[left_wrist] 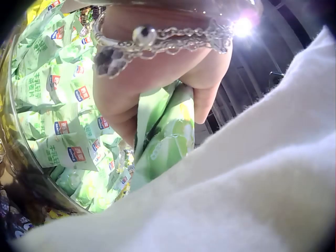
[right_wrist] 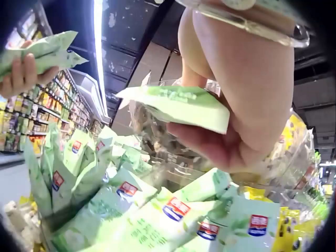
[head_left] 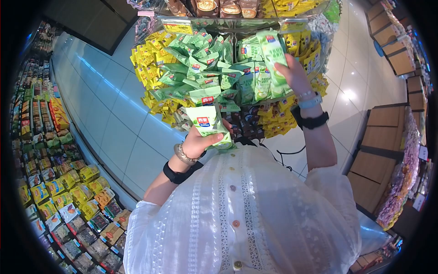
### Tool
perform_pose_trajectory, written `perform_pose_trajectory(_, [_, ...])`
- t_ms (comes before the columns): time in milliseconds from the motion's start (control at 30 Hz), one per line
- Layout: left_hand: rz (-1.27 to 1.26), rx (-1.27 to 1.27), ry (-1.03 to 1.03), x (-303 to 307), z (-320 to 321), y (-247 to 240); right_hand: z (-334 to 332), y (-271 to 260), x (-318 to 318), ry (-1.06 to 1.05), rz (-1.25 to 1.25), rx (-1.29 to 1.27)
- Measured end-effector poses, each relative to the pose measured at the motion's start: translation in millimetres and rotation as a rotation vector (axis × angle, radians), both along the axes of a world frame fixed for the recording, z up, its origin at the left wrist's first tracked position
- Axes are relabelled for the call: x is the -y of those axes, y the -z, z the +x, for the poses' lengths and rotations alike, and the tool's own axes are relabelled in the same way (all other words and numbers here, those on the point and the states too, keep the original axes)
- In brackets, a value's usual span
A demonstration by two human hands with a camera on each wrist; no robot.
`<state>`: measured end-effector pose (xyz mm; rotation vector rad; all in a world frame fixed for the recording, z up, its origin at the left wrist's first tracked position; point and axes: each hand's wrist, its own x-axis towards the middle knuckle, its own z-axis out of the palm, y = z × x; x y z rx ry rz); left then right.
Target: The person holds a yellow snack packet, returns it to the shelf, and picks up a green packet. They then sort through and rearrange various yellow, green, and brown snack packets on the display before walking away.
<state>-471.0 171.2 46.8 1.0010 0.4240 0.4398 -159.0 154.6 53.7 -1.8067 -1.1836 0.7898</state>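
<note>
My left hand [head_left: 200, 142] holds a pale green snack bag [head_left: 205, 119] upright in front of the chest, thumb across its front. The left wrist view shows the fingers [left_wrist: 118, 118] and thumb curled round the green packaging [left_wrist: 173, 128]. My right hand [head_left: 295, 76] pinches another green snack bag [head_left: 273, 54] over the right part of the display bin. Seen from the right wrist, that bag lies nearly flat between thumb and fingers [right_wrist: 210, 144], above the other bags. Many matching green bags [head_left: 196, 66] fill the bin below both hands, several standing upright [right_wrist: 173, 210].
Yellow packets [head_left: 153, 64] hang round the bin's left side, with more yellow packets [head_left: 278, 119] at lower right. A price tag [head_left: 177, 26] sits on the bin's back edge. Shelves of packaged food [head_left: 64, 196] line the left; wooden cabinets [head_left: 374, 146] stand at right.
</note>
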Motion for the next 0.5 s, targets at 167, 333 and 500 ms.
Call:
perform_pose_trajectory(167, [0.017,0.01,-0.005,1.0,-1.6,-2.6,-26.1,24.4,-37.6,0.109,0.399,-0.716])
perform_pose_trajectory(333, [-0.034,0.0,-0.057,5.9,-11.7,-1.9,-40.6,44.8,-68.3,0.145,0.607,-0.513])
perform_pose_trajectory(500, [-0.014,-0.025,-0.083,7.2,-16.1,-2.9,-17.7,92.1,-101.2,0.053,0.395,-0.209])
